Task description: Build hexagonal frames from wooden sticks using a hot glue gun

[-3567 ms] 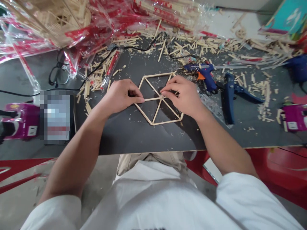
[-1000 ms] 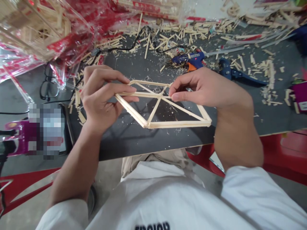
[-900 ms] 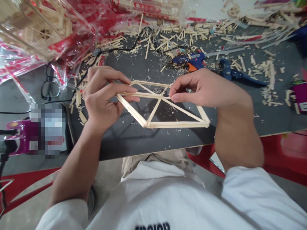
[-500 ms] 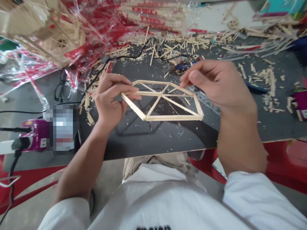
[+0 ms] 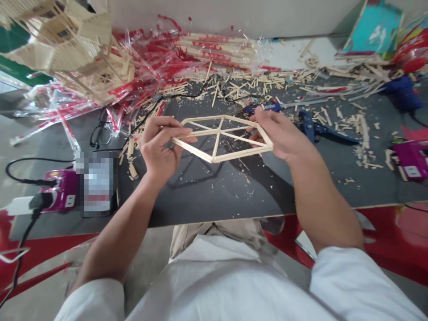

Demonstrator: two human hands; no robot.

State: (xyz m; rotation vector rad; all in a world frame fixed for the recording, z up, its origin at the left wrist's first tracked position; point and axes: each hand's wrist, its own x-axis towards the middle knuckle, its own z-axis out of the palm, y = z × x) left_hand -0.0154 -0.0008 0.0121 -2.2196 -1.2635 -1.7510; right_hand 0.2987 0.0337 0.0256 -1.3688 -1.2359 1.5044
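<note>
A six-sided frame of thin wooden sticks [image 5: 245,153], with spokes meeting at its middle, is held above the dark table [image 5: 200,196]. My left hand [image 5: 162,145] pinches its left corner between thumb and fingers. At the right side, my right hand [image 5: 279,133] grips the frame's edge, the thumb on top and the fingers partly hidden beneath. Beyond my right hand lie a blue-handled tool [image 5: 262,108] and dark blue pliers-like cutters [image 5: 317,128].
Wood scraps [image 5: 261,82] litter the back of the table. At the far left stands a wooden stick model [image 5: 76,49] beside red-and-clear plastic wrapping [image 5: 147,58]. A phone [image 5: 99,185], purple power strip [image 5: 62,189] and glasses [image 5: 100,129] lie left; a blue glue gun [image 5: 403,91] lies right.
My right hand has come down and left and taken hold of the frame's right side. The frame has turned slightly in my left hand, and the head view has tilted upward.
</note>
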